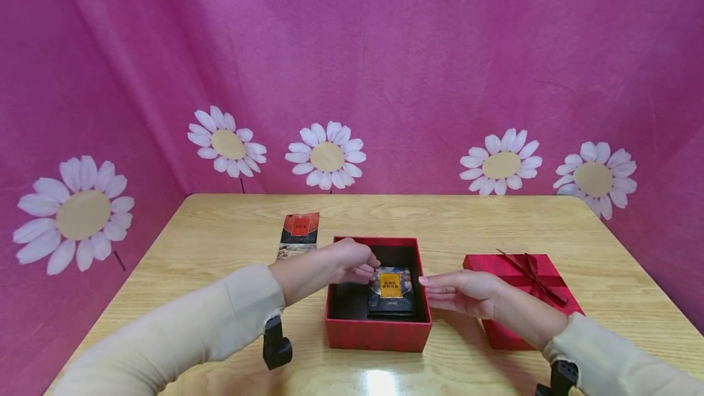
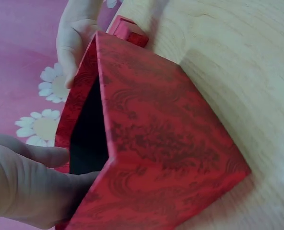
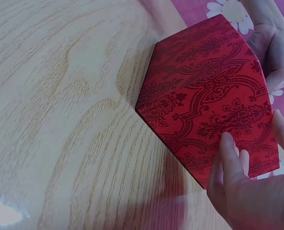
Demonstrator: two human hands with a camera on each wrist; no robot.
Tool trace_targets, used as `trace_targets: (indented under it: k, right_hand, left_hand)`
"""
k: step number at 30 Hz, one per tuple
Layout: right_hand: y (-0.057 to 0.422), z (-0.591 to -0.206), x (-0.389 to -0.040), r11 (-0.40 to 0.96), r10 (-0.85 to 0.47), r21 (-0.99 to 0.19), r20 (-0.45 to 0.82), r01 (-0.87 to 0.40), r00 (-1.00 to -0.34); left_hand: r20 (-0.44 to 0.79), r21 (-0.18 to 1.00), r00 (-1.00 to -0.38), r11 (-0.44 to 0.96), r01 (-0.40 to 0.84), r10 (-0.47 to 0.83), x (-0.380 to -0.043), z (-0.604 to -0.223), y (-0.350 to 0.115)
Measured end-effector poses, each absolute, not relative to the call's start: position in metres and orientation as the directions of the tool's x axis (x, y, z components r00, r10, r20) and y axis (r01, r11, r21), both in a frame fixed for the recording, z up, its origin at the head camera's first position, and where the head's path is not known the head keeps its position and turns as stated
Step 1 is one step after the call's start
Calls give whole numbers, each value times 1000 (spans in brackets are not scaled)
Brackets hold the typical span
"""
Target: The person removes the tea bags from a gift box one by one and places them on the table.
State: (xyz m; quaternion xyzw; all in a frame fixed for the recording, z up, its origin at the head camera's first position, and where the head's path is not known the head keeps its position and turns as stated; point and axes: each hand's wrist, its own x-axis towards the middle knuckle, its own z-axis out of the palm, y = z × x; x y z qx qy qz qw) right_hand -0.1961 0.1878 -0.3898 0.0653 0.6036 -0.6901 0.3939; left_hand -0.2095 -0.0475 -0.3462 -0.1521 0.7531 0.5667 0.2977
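Observation:
An uncovered red patterned gift box (image 1: 379, 335) with a dark inside stands on the table. In its right half lies a dark packet with a yellow label (image 1: 390, 286), seemingly on top of others. My left hand (image 1: 354, 260) reaches over the box's left rim, fingertips beside the packet's left edge; the left wrist view hides their tips inside the box. My right hand (image 1: 464, 292) is at the right side of the box. In the right wrist view its fingers (image 3: 230, 160) lie against the outer wall and its thumb is near the rim.
A red lid with a ribbon bow (image 1: 536, 280) lies to the right, partly behind my right forearm. Behind the left forearm, a red-and-black packet (image 1: 300, 227) and a pale printed piece (image 1: 294, 251) lie on the wooden table (image 1: 231, 231). A pink flowered curtain (image 1: 407, 78) surrounds the back.

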Motion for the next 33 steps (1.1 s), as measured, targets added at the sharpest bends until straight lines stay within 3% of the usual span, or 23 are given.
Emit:
trace_targets:
  k: [12, 22, 33]
  right_hand:
    - [188, -391, -196, 38, -482, -784, -557, 619, -676]
    - [190, -392, -197, 34, -490, -789, -548, 614, -678]
    - [191, -391, -197, 17, -530, -782, -536, 623, -657]
  left_hand:
    - [-716, 694, -683, 254, -674, 144, -209, -354, -46]
    - [-656, 743, -747, 263, -616, 104, -212, -349, -41]
    - [-640, 765, -734, 283, -579, 228, -223, -337, -20]
